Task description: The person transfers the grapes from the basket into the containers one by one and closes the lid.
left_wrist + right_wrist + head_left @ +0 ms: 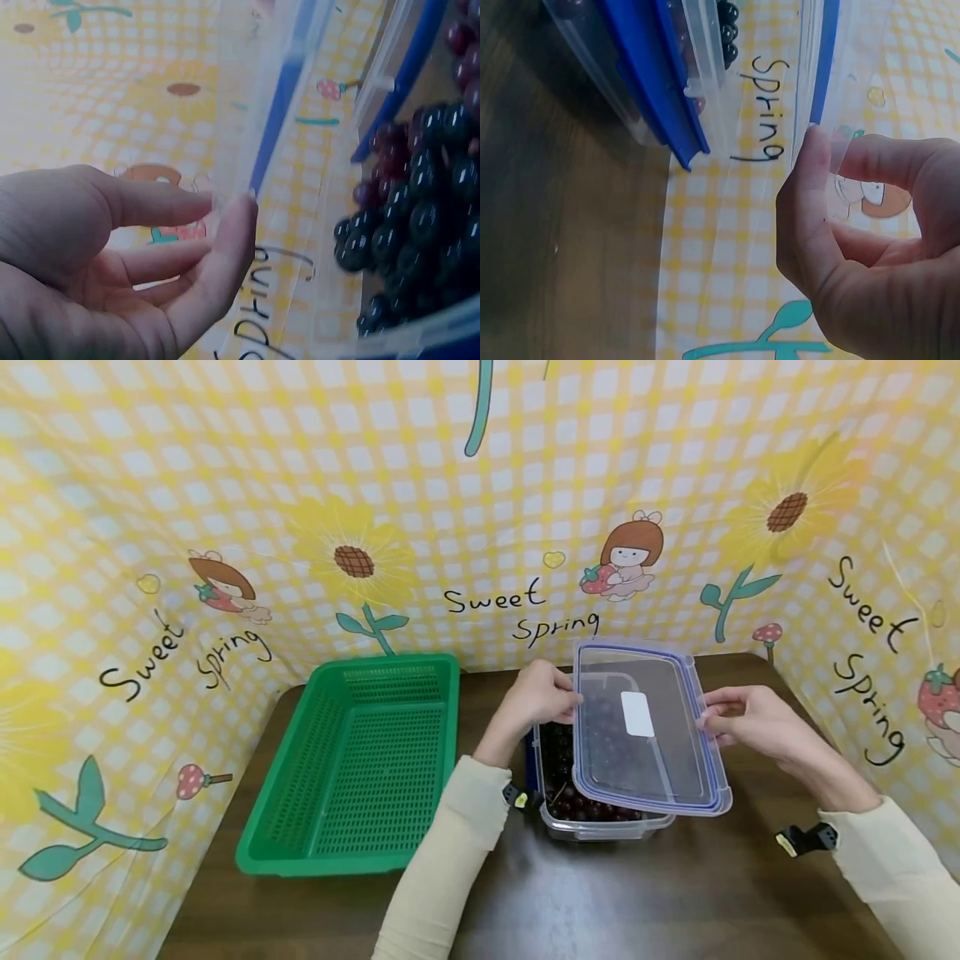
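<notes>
A clear plastic lid (637, 760) with a blue seal and a white label is raised and tilted over a clear food container (606, 830). My left hand (542, 695) pinches the lid's left edge between thumb and fingers. At the opposite edge, my right hand (759, 723) pinches it the same way. Small, glossy, dark round fruits (424, 217) fill the container, some of them redder. Part of the fruit shows only through the lid in the head view. On the container's side, a blue latch flap (641, 82) hangs down in the right wrist view.
A green perforated plastic basket (382, 777) stands on the dark wooden table (555, 902), left of the container. Yellow checked cloth (465, 527) with printed flowers hangs behind and along both sides. A black wrist strap (808, 838) shows by the right sleeve.
</notes>
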Demonstrator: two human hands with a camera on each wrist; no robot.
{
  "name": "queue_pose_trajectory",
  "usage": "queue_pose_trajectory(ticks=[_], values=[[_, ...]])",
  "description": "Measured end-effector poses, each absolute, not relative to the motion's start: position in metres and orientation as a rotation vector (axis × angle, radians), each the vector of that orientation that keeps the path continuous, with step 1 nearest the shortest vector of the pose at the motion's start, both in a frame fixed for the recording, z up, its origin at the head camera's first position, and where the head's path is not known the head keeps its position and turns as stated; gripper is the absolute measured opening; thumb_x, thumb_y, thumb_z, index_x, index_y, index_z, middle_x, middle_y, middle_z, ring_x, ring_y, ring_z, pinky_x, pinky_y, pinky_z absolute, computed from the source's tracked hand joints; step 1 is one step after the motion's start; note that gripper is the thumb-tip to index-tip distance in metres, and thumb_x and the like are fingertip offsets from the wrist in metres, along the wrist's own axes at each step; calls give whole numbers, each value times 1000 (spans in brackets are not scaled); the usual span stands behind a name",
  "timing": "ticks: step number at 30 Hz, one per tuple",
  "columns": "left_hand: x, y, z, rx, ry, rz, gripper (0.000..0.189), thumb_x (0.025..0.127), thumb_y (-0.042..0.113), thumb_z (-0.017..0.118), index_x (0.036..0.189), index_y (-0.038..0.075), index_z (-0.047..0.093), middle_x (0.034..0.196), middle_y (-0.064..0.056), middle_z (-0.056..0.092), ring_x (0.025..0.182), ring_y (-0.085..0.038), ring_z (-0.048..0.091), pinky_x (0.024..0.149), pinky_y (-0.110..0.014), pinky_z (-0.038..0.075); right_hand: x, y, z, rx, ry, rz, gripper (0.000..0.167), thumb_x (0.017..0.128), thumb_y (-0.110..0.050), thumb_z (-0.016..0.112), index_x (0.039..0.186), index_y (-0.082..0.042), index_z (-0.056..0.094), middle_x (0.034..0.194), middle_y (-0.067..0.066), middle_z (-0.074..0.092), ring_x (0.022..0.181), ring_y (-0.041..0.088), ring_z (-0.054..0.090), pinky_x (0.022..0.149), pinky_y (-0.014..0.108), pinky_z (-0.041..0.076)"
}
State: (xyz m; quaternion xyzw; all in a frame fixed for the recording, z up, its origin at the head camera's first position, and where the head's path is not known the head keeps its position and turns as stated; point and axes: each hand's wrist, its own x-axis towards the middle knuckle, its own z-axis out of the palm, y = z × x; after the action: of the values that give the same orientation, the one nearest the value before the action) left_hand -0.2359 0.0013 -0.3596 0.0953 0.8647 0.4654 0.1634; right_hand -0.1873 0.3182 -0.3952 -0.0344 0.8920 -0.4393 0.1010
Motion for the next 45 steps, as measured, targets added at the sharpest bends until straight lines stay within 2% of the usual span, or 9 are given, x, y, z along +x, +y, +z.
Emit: queue_pose_trajectory(ticks=[2,6,10,18,23,28,33,39,45], values=[[-241,-4,-355,274,2406,1330,22,100,6,69,116,-9,76,119,-21,75,74,-16,76,82,-36,66,-189,314,-394,-118,2623,-1324,47,98,-7,68,137,15,55,98,7,72,77,8,72,74,26,63],[-247,-17,-346,242,2295,1364,30,101,4,68,126,-11,69,115,-22,76,70,-14,73,77,-32,66,-193,307,-391,-138,2602,-1367,47,99,-8,68,139,14,54,99,6,68,79,7,71,75,28,64],[-250,-27,-343,219,2231,1379,32,101,4,68,130,-11,64,120,-22,74,70,-13,72,83,-37,66,-195,301,-388,-159,2543,-1442,45,102,-9,64,139,14,53,102,8,70,80,9,72,75,32,65],[-245,-47,-355,149,2177,1408,38,102,8,68,136,-9,62,125,-22,73,80,-16,74,87,-37,66,-197,290,-389,-201,2313,-1619,44,107,-8,53,140,19,46,96,0,72,80,11,71,75,30,65],[-244,-60,-365,62,2142,1465,36,101,9,70,134,-6,64,124,-20,73,90,-19,76,91,-39,65,-198,282,-392,-207,2225,-1666,45,107,-8,55,141,19,45,97,0,73,81,13,72,77,32,66],[-240,-73,-377,30,2081,1536,31,101,6,69,129,-6,65,113,-18,74,85,-19,74,90,-40,65,-199,273,-395,-189,2201,-1668,45,106,-7,56,141,17,45,99,3,71,81,13,71,77,32,66],[-234,-79,-390,10,2004,1604,30,101,4,69,128,-8,64,104,-15,72,82,-20,74,94,-44,63,-205,270,-395,-148,2148,-1693,42,105,-8,58,136,17,47,95,-1,72,79,11,70,77,31,65],[-233,-79,-394,17,1967,1637,32,101,4,67,130,-8,62,109,-16,73,83,-20,74,94,-44,63,-208,272,-395,-124,2117,-1728,37,104,-8,59,131,16,49,91,-3,73,76,11,69,75,30,65],[-235,-75,-394,1,1953,1662,30,100,4,70,127,-7,64,101,-12,74,80,-18,74,93,-43,64,-207,274,-395,-118,2112,-1745,32,104,-8,59,126,14,51,89,-4,72,74,11,69,73,30,65]])
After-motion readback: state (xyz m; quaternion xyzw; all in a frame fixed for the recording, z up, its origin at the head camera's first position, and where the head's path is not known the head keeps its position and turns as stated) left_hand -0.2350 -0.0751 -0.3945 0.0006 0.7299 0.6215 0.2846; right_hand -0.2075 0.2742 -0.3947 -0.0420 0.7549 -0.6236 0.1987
